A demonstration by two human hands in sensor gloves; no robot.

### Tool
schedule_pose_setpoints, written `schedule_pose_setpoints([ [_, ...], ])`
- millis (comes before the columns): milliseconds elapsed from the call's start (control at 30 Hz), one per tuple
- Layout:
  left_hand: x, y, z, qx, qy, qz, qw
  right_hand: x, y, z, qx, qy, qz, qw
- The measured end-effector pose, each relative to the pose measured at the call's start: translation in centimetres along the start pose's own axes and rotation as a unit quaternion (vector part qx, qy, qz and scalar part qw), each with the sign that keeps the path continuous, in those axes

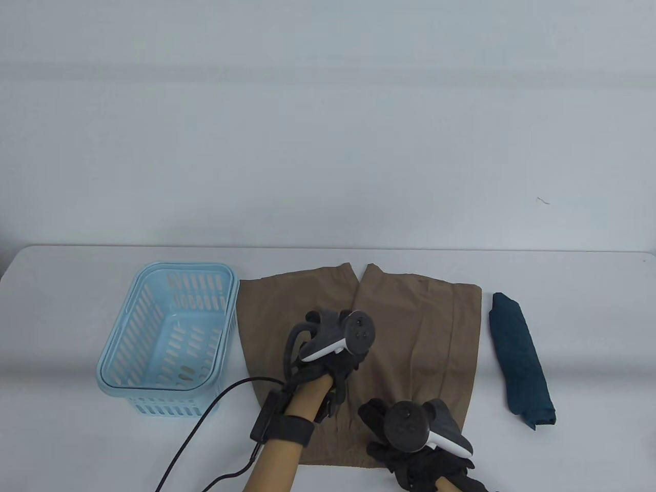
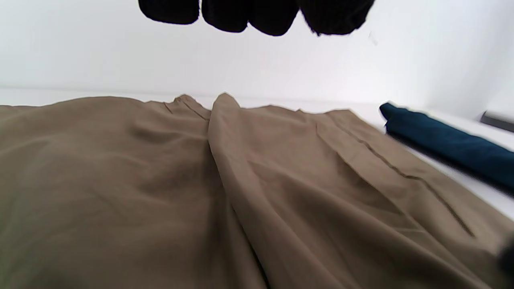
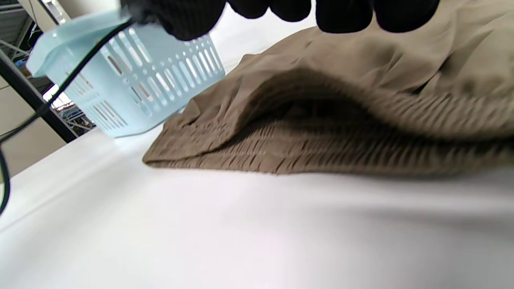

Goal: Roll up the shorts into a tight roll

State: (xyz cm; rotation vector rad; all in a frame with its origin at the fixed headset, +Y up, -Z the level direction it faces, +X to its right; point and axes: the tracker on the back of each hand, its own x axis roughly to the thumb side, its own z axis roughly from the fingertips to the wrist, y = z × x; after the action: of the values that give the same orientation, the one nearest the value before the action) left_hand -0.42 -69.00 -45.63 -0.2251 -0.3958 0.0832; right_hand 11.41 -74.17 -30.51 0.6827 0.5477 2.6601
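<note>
Shorts plain khaki-brown; basket pale blue; rolled cloth dark teal, possibly navy.

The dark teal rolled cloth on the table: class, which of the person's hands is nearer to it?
Right. The right hand sits at the brown shorts' near edge, closer to the dark teal rolled cloth. The left hand rests mid-shorts, farther away, toward the light blue plastic basket.

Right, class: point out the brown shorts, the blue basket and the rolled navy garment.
brown shorts (image 1: 420,328), table view, right leg panel.
blue basket (image 1: 119,342), table view, left rim.
rolled navy garment (image 1: 520,353), table view, middle of roll.
</note>
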Motion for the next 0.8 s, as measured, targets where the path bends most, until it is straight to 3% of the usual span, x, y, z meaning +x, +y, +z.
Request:
schedule_pose_setpoints([
  [200,0.6,-3.2,-4.2,-0.083,0.016,0.022,0.996,0.1,2.4,-1.1,0.050,0.002,0.010,0.999],
  [300,0.8,-5.3,-5.1,-0.115,0.016,0.002,0.993,-0.2,3.9,-1.3,0.069,0.024,-0.010,0.997],
  [433,0.7,-7.7,-5.6,-0.155,0.018,-0.008,0.988,0.2,4.2,-1.5,0.071,0.032,0.021,0.997],
  [800,0.7,-8.5,-5.2,-0.135,0.029,-0.008,0.990,-0.2,4.0,-1.5,0.062,0.037,0.018,0.997],
])
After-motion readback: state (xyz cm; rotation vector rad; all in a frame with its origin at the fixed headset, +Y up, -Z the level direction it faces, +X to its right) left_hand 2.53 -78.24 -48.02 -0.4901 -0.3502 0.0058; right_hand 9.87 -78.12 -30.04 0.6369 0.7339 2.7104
